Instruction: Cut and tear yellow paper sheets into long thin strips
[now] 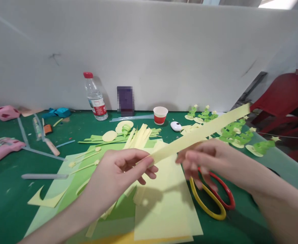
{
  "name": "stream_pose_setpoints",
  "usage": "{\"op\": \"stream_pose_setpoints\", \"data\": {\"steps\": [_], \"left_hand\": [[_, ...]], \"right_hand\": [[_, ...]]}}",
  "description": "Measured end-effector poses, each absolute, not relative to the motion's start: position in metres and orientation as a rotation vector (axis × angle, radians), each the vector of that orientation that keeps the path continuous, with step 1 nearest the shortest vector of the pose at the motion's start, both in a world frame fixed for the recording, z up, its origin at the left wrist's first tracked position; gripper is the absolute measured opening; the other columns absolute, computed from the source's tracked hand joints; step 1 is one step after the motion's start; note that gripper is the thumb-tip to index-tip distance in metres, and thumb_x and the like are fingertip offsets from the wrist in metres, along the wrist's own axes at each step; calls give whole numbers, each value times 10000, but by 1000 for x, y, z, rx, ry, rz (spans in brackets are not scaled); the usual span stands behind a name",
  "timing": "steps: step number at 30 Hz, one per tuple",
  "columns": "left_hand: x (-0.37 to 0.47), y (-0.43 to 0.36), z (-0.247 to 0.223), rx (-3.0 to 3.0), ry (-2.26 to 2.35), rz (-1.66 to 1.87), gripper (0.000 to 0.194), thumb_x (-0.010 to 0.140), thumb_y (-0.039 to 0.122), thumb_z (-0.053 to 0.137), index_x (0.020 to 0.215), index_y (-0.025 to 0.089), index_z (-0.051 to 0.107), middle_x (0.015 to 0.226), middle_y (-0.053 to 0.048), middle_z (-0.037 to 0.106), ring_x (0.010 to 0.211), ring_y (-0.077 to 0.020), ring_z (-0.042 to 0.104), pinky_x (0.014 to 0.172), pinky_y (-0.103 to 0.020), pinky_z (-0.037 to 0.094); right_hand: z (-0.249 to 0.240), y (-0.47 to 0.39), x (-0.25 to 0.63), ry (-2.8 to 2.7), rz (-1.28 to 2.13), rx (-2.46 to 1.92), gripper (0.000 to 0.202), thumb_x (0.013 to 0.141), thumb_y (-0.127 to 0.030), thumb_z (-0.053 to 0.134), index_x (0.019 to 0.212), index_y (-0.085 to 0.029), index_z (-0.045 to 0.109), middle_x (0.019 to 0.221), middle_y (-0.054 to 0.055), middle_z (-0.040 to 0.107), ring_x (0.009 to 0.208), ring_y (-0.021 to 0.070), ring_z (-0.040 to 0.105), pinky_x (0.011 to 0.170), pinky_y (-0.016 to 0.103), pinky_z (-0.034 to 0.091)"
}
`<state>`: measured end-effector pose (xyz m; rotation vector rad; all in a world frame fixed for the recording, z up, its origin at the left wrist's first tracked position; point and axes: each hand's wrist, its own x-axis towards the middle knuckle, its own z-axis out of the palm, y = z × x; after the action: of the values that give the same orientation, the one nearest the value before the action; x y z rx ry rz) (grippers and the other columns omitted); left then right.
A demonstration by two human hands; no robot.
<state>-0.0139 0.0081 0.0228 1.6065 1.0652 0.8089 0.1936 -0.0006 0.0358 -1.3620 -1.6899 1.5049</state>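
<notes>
I pinch one end of a pale yellow paper strip (202, 133) between the thumb and forefinger of my left hand (125, 173), and the strip slants up and away toward the far right corner of the green surface (6, 200). My right hand (210, 159) is just beside the strip's middle, fingers loosely curled and a little blurred — I cannot tell whether they touch the paper. Below both hands, pale yellow sheets (168, 210) lie toward the near edge, partly over green ones. Scissors (226, 189) with one red and one yellow handle lie to the right of them, under my right hand. Past my left hand is a heap of cut strips (140, 137); a bottle (96, 100) and a paper cup (160, 117) stand near the far edge. Little green paper trees (237, 135) cluster near the far right corner — some tipped with yellow stars.
</notes>
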Motion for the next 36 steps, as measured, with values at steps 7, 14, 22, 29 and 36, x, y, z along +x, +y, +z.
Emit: {"op": "stream_pose_setpoints", "data": {"steps": [7,14,22,29,36], "left_hand": [[-14,8,21,2017,1081,658,192,790,235,502,667,185,641,571,33,662,502,-96,585,442,-146,424],[-12,0,19,2348,1027,682,187,797,203,505,684,181,652,578,37,664,466,-79,549,475,-152,404],[-11,-2,15,2429,1013,807,140,791,155,506,734,198,627,698,28,687,600,-99,611,559,-152,438],[-10,-1,7,2307,1000,857,111,770,127,517,744,190,605,710,44,670,633,-87,608,591,-148,446],[-7,-1,3,2378,1069,857,149,700,120,506,677,196,633,666,22,695,587,-126,625,550,-192,462]], "right_hand": [[42,-17,182,-2034,382,-1132,77,739,-193,584,688,-172,637,659,18,642,605,123,579,534,200,461],[20,-17,163,-2148,401,-1133,106,773,-115,545,740,-131,644,700,21,661,681,136,598,594,230,467],[16,-19,159,-2081,446,-1184,177,763,-112,462,662,-161,599,635,17,639,571,137,588,586,252,481],[6,-22,157,-2086,236,-1126,206,744,-73,459,577,-126,566,580,48,605,512,137,565,626,284,481],[5,-21,155,-2126,205,-1066,245,732,-60,438,534,-130,564,538,41,583,485,123,541,472,213,404]]}}
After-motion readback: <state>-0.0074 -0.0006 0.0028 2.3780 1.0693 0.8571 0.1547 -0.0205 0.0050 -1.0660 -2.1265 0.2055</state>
